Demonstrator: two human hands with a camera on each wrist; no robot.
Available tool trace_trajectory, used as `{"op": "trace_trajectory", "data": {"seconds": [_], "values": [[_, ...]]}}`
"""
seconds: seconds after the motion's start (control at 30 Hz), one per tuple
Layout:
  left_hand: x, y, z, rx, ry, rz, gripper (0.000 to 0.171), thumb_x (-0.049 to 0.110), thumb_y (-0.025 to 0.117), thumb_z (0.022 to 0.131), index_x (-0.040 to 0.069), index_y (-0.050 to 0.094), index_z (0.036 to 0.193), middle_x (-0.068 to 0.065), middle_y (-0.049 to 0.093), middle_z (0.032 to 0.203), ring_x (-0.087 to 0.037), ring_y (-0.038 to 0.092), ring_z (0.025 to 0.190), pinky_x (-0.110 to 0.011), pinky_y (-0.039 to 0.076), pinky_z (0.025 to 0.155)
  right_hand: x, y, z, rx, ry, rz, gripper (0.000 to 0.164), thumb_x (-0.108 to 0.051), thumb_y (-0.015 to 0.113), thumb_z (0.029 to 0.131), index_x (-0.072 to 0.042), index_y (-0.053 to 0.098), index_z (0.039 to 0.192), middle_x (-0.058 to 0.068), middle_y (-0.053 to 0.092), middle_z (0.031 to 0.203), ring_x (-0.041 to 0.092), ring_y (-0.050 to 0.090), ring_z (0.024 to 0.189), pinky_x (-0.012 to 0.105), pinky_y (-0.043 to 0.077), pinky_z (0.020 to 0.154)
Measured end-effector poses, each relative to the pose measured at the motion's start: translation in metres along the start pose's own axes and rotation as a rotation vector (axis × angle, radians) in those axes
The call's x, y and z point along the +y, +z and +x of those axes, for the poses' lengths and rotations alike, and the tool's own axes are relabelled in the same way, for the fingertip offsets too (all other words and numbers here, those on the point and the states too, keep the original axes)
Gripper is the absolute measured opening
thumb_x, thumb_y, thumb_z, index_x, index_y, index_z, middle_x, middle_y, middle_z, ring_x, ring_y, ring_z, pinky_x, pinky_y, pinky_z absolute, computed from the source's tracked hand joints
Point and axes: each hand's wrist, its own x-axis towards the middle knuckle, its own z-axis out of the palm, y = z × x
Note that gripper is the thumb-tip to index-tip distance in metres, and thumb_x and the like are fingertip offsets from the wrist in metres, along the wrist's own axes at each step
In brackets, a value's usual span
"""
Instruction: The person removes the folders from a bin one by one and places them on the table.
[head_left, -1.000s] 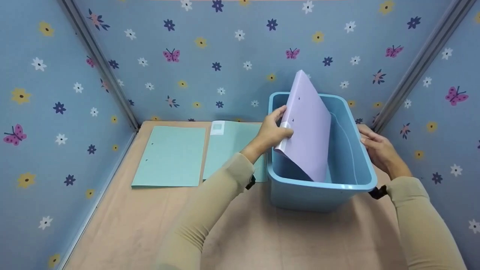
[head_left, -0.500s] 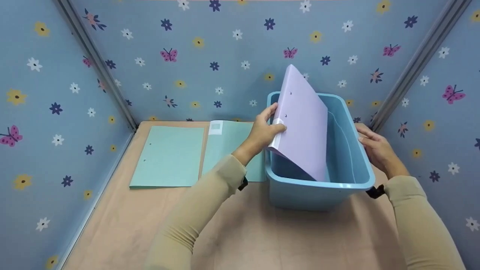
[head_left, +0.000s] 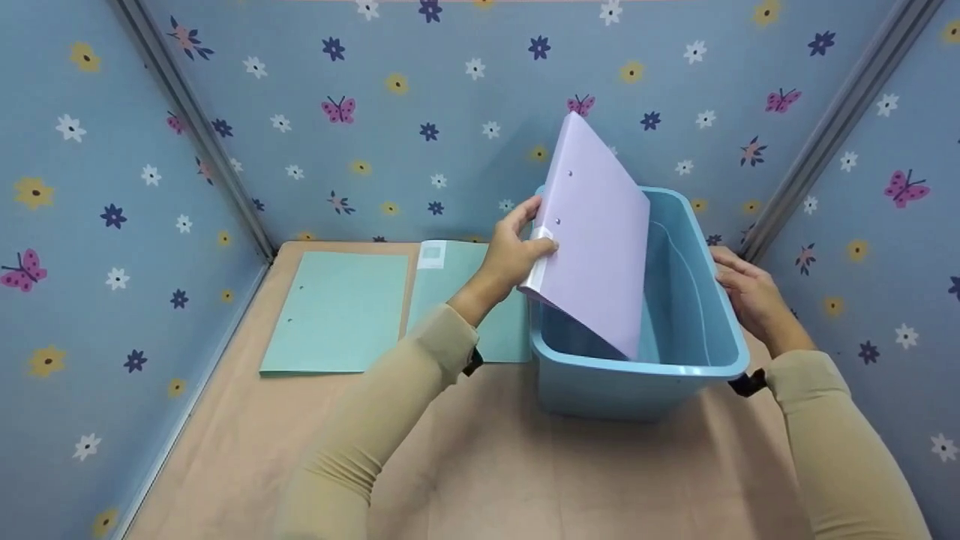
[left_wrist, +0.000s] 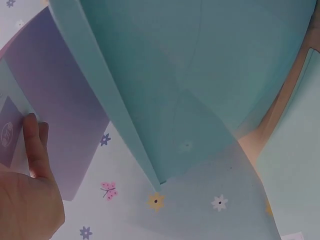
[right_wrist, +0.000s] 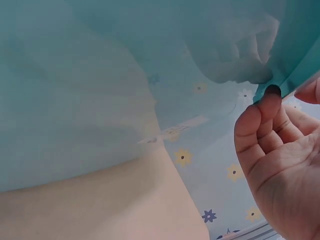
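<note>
My left hand (head_left: 506, 255) pinches the spine of a lilac binder (head_left: 600, 247), thumb on the cover and fingers behind. The binder stands tilted, its lower part inside a light blue plastic bin (head_left: 622, 367) and its upper corner well above the rim. In the left wrist view, the left hand (left_wrist: 35, 200) lies along the binder's labelled spine, beside the bin's wall (left_wrist: 210, 65). My right hand (head_left: 757, 304) holds the bin's right side at the rim. In the right wrist view, curled fingertips of that hand (right_wrist: 285, 155) meet the rim's edge (right_wrist: 295, 65).
Two mint green binders (head_left: 341, 315) (head_left: 450, 289) lie flat on the wooden-toned table (head_left: 480, 465), left of the bin; the left sleeve covers part of them. Flower-patterned panels (head_left: 450, 82) enclose the back and both sides, with the back panel close behind the bin.
My left hand has moved left and slightly up, drawing the lilac binder higher and toward the bin's left side. The right hand keeps its place at the rim.
</note>
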Motion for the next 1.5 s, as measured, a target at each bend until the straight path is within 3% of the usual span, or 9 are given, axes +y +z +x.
{"op": "trace_trajectory", "data": {"seconds": [0.27, 0.67, 0.87, 1.23, 1.5], "values": [[0.01, -0.016, 0.0, 0.051, 0.002, -0.06, 0.081, -0.008, 0.063, 0.094, 0.001, 0.035, 0.169, -0.017, 0.042, 0.172, -0.036, 0.051, 0.149, -0.05, 0.054, 0.115, 0.003, 0.002, -0.001, 0.007, -0.016, 0.032, 0.044, -0.018, 0.061, 0.112, -0.008, 0.059, 0.155, -0.007, 0.078, 0.121, 0.01, 0.077, 0.1, 0.024, 0.063, 0.082], [0.023, -0.047, -0.003, 0.077, -0.009, -0.062, 0.081, -0.007, 0.065, 0.096, 0.0, 0.031, 0.17, -0.017, 0.037, 0.175, -0.036, 0.051, 0.15, -0.048, 0.054, 0.116, 0.006, 0.005, -0.001, 0.091, -0.005, -0.133, 0.056, -0.019, 0.069, 0.108, -0.011, 0.053, 0.161, -0.014, 0.079, 0.112, 0.005, 0.078, 0.095, 0.022, 0.064, 0.079], [0.028, -0.067, -0.006, 0.111, -0.024, -0.052, 0.079, -0.006, 0.065, 0.1, 0.002, 0.03, 0.17, -0.016, 0.036, 0.175, -0.037, 0.049, 0.153, -0.049, 0.051, 0.119, 0.007, 0.003, -0.001, 0.124, 0.004, -0.158, 0.054, -0.017, 0.069, 0.108, -0.014, 0.056, 0.16, -0.016, 0.079, 0.11, 0.004, 0.078, 0.094, 0.022, 0.064, 0.079], [0.035, -0.106, -0.013, 0.136, -0.009, -0.076, 0.08, -0.009, 0.062, 0.102, 0.001, 0.025, 0.171, -0.017, 0.035, 0.174, -0.037, 0.049, 0.152, -0.046, 0.052, 0.119, 0.008, 0.006, -0.002, 0.097, -0.009, -0.055, 0.056, -0.013, 0.067, 0.108, -0.008, 0.051, 0.162, -0.01, 0.082, 0.108, 0.008, 0.08, 0.092, 0.023, 0.064, 0.078], [0.046, -0.136, -0.021, 0.158, -0.01, -0.091, 0.079, -0.008, 0.06, 0.104, 0.003, 0.023, 0.172, -0.013, 0.031, 0.177, -0.034, 0.048, 0.153, -0.044, 0.053, 0.117, 0.006, 0.006, -0.002, 0.096, -0.026, -0.063, 0.059, -0.014, 0.069, 0.108, -0.007, 0.05, 0.163, -0.011, 0.081, 0.11, 0.007, 0.08, 0.093, 0.022, 0.064, 0.079]]}}
